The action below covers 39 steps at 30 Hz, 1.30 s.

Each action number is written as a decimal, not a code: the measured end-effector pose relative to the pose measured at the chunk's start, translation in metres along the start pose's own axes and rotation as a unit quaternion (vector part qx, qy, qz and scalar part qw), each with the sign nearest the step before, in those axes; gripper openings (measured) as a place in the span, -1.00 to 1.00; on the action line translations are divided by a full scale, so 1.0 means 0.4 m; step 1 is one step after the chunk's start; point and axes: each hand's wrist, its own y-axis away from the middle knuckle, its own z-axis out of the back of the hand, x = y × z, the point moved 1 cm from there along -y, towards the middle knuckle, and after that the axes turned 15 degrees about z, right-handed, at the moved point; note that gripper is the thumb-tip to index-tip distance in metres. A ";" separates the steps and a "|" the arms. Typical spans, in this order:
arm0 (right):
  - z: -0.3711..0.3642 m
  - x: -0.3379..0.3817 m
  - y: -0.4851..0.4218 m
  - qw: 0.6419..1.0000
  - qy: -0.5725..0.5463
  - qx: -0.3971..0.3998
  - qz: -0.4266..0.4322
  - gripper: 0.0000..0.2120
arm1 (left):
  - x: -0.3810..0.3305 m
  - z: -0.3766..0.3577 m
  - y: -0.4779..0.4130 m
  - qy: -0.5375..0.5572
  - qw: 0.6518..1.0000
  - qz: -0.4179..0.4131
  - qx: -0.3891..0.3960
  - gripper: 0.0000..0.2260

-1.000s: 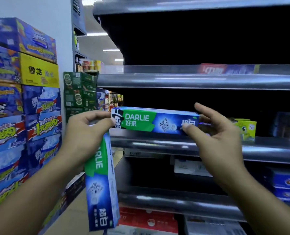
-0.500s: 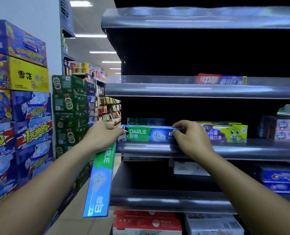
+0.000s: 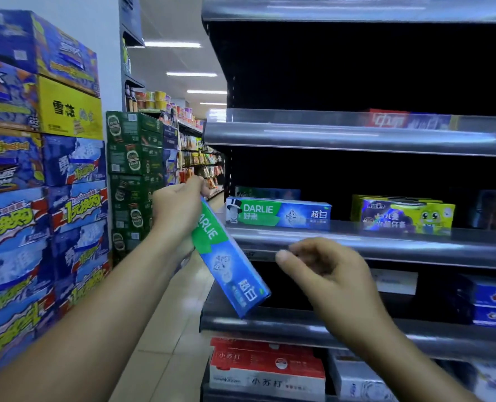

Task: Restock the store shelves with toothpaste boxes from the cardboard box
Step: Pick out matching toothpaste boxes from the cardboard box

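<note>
A green and blue Darlie toothpaste box (image 3: 278,213) lies lengthwise on the middle shelf (image 3: 386,242), at its left end, with another box partly hidden behind it. My left hand (image 3: 177,207) grips the top end of a second Darlie box (image 3: 229,262), which hangs tilted down to the right in front of the shelf edge. My right hand (image 3: 322,268) hovers below the shelf edge with loosely curled fingers and holds nothing. The cardboard box is out of view.
Yellow children's toothpaste boxes (image 3: 406,213) stand right of the Darlie box. Red boxes (image 3: 267,364) fill the bottom shelf, blue boxes (image 3: 493,303) the lower right. Stacked drink cartons (image 3: 38,169) and green beer cases (image 3: 133,169) line the aisle's left side.
My right hand let go of the Darlie box on the shelf and drew back below the shelf edge. My left hand swung its box so the lower end points right.
</note>
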 end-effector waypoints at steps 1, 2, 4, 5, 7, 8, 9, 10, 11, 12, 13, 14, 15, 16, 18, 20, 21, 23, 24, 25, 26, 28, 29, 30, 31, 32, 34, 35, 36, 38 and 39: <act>-0.016 0.006 0.015 0.997 -0.049 0.031 -0.045 -0.57 | 0.002 -0.006 0.004 0.034 0.999 0.011 -0.001 -0.79; -0.029 0.009 0.023 0.991 -0.093 0.051 -0.079 -0.54 | 0.005 -0.013 0.006 0.065 0.998 0.021 -0.006 -0.76; -0.043 0.013 0.021 0.983 -0.153 0.029 -0.097 -0.63 | 0.010 -0.028 0.014 0.121 0.992 0.038 -0.009 -0.68; -0.041 0.013 0.013 0.983 -0.158 0.000 -0.095 -0.70 | 0.011 -0.034 0.016 0.144 0.989 0.045 0.000 -0.66; -0.027 0.009 -0.009 0.984 -0.141 -0.061 -0.095 -0.73 | 0.015 -0.043 0.014 0.164 0.985 0.054 0.028 -0.62; -0.015 0.005 -0.021 0.982 -0.136 -0.090 -0.094 -0.72 | 0.017 -0.044 0.010 0.164 0.984 0.056 0.051 -0.59; -0.001 0.001 -0.035 0.980 -0.133 -0.117 -0.091 -0.70 | 0.018 -0.045 0.011 0.168 0.981 0.054 0.080 -0.60; 0.014 -0.004 -0.052 0.979 -0.124 -0.139 -0.084 -0.69 | 0.020 -0.045 0.014 0.173 0.977 0.043 0.116 -0.66; 0.028 -0.009 -0.071 0.978 -0.111 -0.157 -0.075 -0.68 | 0.022 -0.046 0.019 0.170 0.974 0.025 0.147 -0.74; 0.041 -0.017 -0.090 0.978 -0.100 -0.173 -0.063 -0.68 | 0.024 -0.046 0.024 0.154 0.974 0.003 0.168 -0.80; 0.052 -0.028 -0.111 0.975 -0.098 -0.190 -0.053 -0.68 | 0.025 -0.045 0.027 0.125 0.976 -0.021 0.179 -0.84; 0.062 -0.039 -0.134 0.972 -0.098 -0.206 -0.045 -0.69 | 0.023 -0.045 0.028 0.088 0.978 -0.048 0.184 -0.86; 0.072 -0.048 -0.156 0.971 -0.095 -0.217 -0.037 -0.71 | 0.019 -0.046 0.022 0.047 0.979 -0.077 0.184 -0.81; 0.082 -0.059 -0.177 0.971 -0.082 -0.222 -0.029 -0.74 | 0.012 -0.047 0.014 0.011 0.978 -0.103 0.183 -0.74; 0.099 -0.081 -0.214 0.975 -0.044 -0.220 -0.008 -0.84 | -0.005 -0.050 -0.001 -0.034 0.975 -0.130 0.177 -0.62; 0.110 -0.088 -0.241 0.978 -0.015 -0.206 0.007 -0.78 | -0.018 -0.056 -0.016 -0.061 0.976 -0.130 0.166 -0.56; 0.113 -0.089 -0.249 0.980 0.000 -0.197 0.009 -0.69 | -0.021 -0.060 -0.023 -0.079 0.976 -0.132 0.154 -0.54; 0.116 -0.105 -0.262 0.980 0.048 -0.191 0.013 -0.61 | -0.019 -0.065 -0.038 -0.116 0.975 -0.140 0.131 -0.55; 0.119 -0.117 -0.267 0.980 0.074 -0.185 0.013 -0.71 | -0.014 -0.065 -0.045 -0.136 0.974 -0.141 0.117 -0.55; 0.121 -0.125 -0.270 0.980 0.102 -0.170 0.009 -0.86 | -0.006 -0.063 -0.052 -0.157 0.973 -0.137 0.103 -0.56; 0.122 -0.130 -0.272 0.980 0.139 -0.141 0.003 -0.92 | 0.003 -0.060 -0.059 -0.176 0.972 -0.128 0.093 -0.58; 0.120 -0.137 -0.271 0.980 0.176 -0.095 -0.015 -0.86 | 0.016 -0.052 -0.068 -0.204 0.969 -0.118 0.079 -0.65; 0.122 -0.139 -0.271 0.979 0.185 -0.085 -0.017 -0.85 | 0.018 -0.049 -0.070 -0.215 0.966 -0.121 0.073 -0.70; 0.124 -0.139 -0.272 0.978 0.196 -0.076 -0.017 -0.83 | 0.018 -0.046 -0.072 -0.225 0.964 -0.128 0.063 -0.77; 0.125 -0.139 -0.273 0.977 0.200 -0.070 -0.021 -0.82 | 0.016 -0.042 -0.075 -0.239 0.960 -0.138 0.052 -0.83; 0.127 -0.141 -0.275 0.977 0.199 -0.068 -0.030 -0.83 | 0.013 -0.040 -0.076 -0.253 0.955 -0.147 0.042 -0.88; 0.129 -0.142 -0.282 0.973 0.213 -0.071 -0.049 -0.83 | 0.010 -0.040 -0.081 -0.266 0.951 -0.151 0.037 -0.87; 0.128 -0.143 -0.285 0.969 0.228 -0.072 -0.056 -0.76 | 0.009 -0.042 -0.086 -0.264 0.953 -0.146 0.037 -0.86; 0.126 -0.143 -0.288 0.966 0.242 -0.071 -0.064 -0.71 | 0.009 -0.046 -0.091 -0.263 0.954 -0.140 0.034 -0.86; 0.117 -0.139 -0.298 0.959 0.262 -0.069 -0.079 -0.68 | 0.008 -0.057 -0.098 -0.272 0.953 -0.133 0.022 -0.83; 0.110 -0.138 -0.304 0.957 0.269 -0.067 -0.088 -0.67 | 0.008 -0.062 -0.103 -0.277 0.952 -0.128 0.017 -0.79</act>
